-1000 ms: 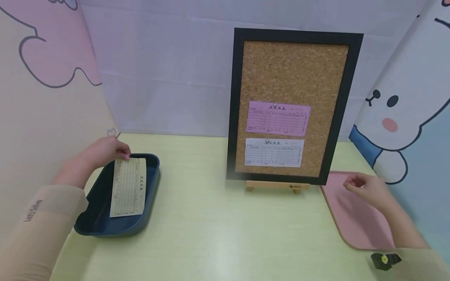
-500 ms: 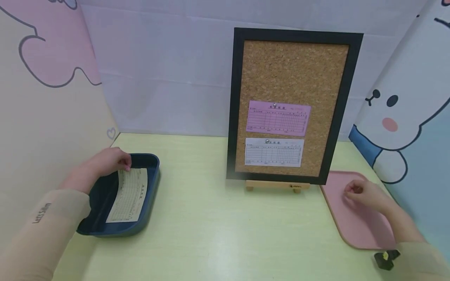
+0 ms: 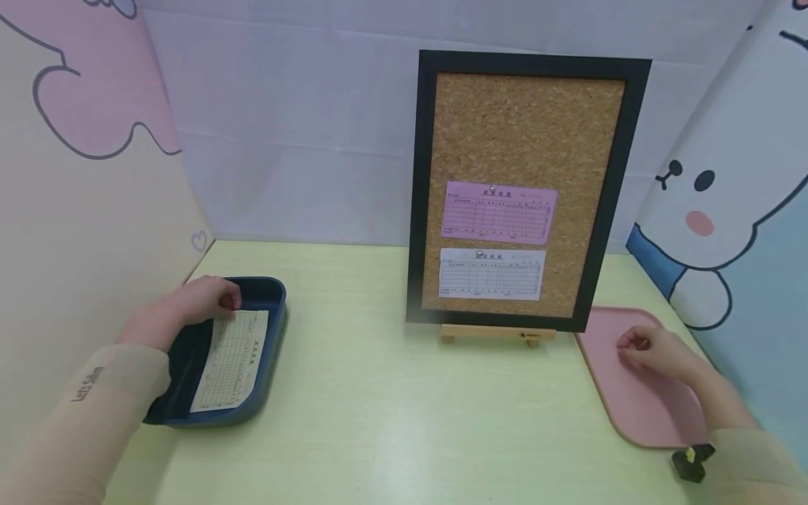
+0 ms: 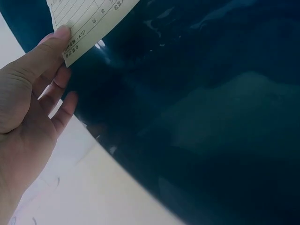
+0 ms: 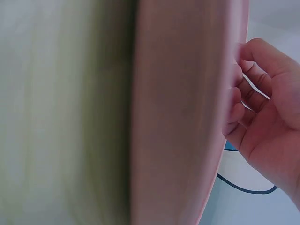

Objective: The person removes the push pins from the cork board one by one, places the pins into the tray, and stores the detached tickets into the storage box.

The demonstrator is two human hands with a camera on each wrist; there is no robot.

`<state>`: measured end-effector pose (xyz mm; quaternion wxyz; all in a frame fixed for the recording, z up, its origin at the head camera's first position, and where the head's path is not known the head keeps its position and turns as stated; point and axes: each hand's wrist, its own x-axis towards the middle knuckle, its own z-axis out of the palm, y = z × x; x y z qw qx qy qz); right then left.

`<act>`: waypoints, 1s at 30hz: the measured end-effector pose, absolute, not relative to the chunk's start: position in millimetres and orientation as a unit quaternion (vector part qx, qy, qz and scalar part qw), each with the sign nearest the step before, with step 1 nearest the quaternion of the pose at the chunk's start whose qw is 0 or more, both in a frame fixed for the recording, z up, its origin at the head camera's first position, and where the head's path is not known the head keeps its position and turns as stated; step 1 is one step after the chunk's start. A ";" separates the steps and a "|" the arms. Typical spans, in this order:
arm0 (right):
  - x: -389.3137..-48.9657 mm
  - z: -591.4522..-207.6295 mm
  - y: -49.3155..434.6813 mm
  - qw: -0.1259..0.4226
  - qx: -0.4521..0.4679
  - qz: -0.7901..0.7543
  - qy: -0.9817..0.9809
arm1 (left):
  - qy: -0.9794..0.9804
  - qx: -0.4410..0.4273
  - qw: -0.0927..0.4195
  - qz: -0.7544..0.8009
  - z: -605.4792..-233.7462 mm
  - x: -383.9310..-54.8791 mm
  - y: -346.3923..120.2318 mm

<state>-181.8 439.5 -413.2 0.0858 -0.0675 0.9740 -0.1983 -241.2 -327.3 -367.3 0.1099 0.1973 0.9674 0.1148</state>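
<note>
My left hand [image 3: 211,300] pinches one end of a pale yellow receipt slip [image 3: 233,361] low inside a dark blue tray [image 3: 280,330]. In the left wrist view thumb and fingers meet at a corner of that printed slip [image 4: 89,28]. At the right, my right hand [image 3: 659,354] is over a pink tray [image 3: 621,407], fingers curled with the thumb close to the index. In the right wrist view the pink tray's wall [image 5: 183,117] partly hides the fingertips of the right hand [image 5: 272,98]; I cannot tell whether they hold anything small.
Between the trays a black-framed cork board [image 3: 530,133] stands on a small wooden easel [image 3: 499,332]. A pink receipt slip [image 3: 499,212] and a white receipt slip [image 3: 492,275] are pinned to its lower half. Printed panels flank the pale table [image 3: 379,407].
My left hand has lowered the yellow slip into the blue tray, and the slip now lies flatter. The right hand has dropped slightly over the pink tray.
</note>
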 end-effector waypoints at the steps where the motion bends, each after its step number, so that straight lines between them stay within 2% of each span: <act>1: -181.4 -413.7 439.7 0.089 -0.063 -0.200 0.974 | 0.968 0.195 0.112 0.115 -368.0 -241.4 -326.7; 8: -181.7 -414.9 440.1 0.093 -0.058 -0.209 0.972 | 0.968 0.203 0.107 0.105 -372.7 -242.6 -327.5; 18: -178.9 -406.1 438.9 0.064 -0.068 -0.206 0.974 | 0.972 0.201 0.061 0.110 -363.8 -242.7 -316.9; 30: -177.0 -368.3 428.6 0.041 -0.067 -0.197 0.977 | 0.978 0.183 0.007 0.100 -335.5 -232.1 -293.5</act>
